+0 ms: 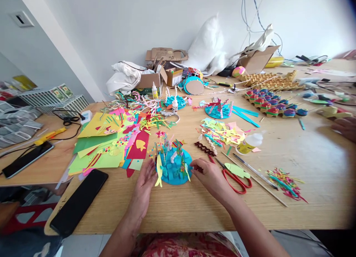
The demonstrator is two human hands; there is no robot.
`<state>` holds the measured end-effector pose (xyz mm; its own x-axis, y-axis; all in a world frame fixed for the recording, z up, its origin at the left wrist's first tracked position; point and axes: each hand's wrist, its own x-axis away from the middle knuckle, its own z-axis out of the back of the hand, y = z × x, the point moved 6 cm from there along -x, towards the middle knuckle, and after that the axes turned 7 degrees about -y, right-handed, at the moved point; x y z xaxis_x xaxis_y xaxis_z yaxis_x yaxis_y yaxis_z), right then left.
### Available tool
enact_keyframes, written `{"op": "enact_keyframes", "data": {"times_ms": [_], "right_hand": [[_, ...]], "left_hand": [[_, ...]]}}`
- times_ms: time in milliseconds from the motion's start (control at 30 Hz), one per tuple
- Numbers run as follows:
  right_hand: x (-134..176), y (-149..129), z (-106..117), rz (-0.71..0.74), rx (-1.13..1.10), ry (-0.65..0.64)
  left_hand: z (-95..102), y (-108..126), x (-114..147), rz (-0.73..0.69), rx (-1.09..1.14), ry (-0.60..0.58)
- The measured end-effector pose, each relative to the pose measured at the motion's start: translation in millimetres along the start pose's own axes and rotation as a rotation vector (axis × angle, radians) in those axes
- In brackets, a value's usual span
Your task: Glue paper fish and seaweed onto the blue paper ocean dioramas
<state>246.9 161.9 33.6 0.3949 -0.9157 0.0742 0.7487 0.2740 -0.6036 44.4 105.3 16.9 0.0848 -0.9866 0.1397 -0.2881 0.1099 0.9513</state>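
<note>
Blue paper disc (174, 169) with upright paper decorations: on the table (191, 216), between your hands. Your left hand (144, 175): loosely spread, at the disc's left edge. Your right hand (208, 173): fingers bent and narrow at its right edge; you cannot tell whether they grip. Right of the disc: red-handled scissors (240, 192). Left: coloured paper sheets (96, 153); nearer you, a black phone (80, 201).

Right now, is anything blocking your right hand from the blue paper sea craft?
No, nothing visible: the right hand is at the right edge of the blue paper sea craft, beside a pale paper fish.
</note>
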Motion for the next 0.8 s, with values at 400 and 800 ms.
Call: {"op": "enact_keyframes", "data": {"times_ms": [400,800], "right_hand": [[13.2,12.6,5.9,-0.102,-0.105,0.009],[43.6,22.8,-13.6,-0.373,-1.225,-0.070]], "left_hand": [[-0.8,6.0,-1.6,0.029,0.013,0.034],[12.4,-1.1,-19.1,0.003,0.066,0.059]]}}
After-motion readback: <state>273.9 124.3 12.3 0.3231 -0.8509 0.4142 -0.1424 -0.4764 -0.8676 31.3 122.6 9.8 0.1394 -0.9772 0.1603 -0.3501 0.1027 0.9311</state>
